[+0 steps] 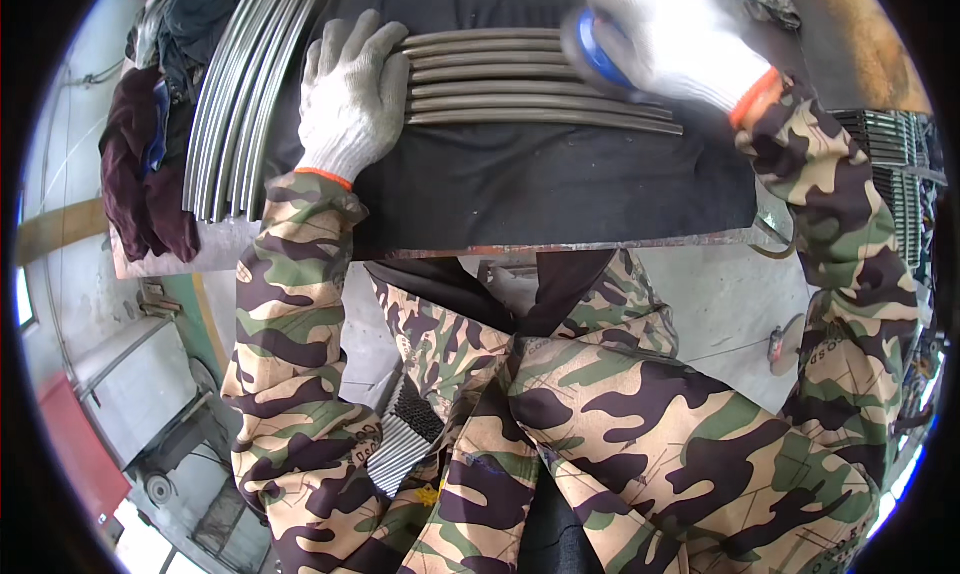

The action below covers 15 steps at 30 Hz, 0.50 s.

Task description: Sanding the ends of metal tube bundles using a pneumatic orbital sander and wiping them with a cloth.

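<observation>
Several metal rods [490,74] look stiff, slippery, best taken by the ends at the left grip [352,99], spread flat; right grip [670,39] holds a blurred blue object [603,56].

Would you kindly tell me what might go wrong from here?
The metal rods between the hands might roll apart, as the left hand lies only at their left ends. The black cloth beneath might bunch if pushed. The blurred right hand, holding a blue object, could knock rods askew.
</observation>
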Tool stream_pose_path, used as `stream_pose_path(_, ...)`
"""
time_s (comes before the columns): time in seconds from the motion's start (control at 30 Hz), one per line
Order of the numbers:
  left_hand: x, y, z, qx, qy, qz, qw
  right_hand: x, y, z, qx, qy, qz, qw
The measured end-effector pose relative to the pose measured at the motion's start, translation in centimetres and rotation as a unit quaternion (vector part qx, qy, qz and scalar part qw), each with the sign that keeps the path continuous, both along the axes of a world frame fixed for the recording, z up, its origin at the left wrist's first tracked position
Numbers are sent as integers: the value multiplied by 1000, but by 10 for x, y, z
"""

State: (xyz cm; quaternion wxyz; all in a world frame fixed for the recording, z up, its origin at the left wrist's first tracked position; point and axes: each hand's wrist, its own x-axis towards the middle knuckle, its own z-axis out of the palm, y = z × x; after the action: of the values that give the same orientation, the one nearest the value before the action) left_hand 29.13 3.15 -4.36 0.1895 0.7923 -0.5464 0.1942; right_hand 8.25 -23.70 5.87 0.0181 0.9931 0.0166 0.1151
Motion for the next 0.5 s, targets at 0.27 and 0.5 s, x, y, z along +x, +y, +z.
stream_pose_path(0.27, -4, 11, 6, 40, -20, 11, 999, -8, -2, -24, 8, -9, 17, 1000)
stream_pose_path(0.5, -8, 18, 13, 94, -10, 55, 994, -20, 11, -26, 24, 2, 67, 997)
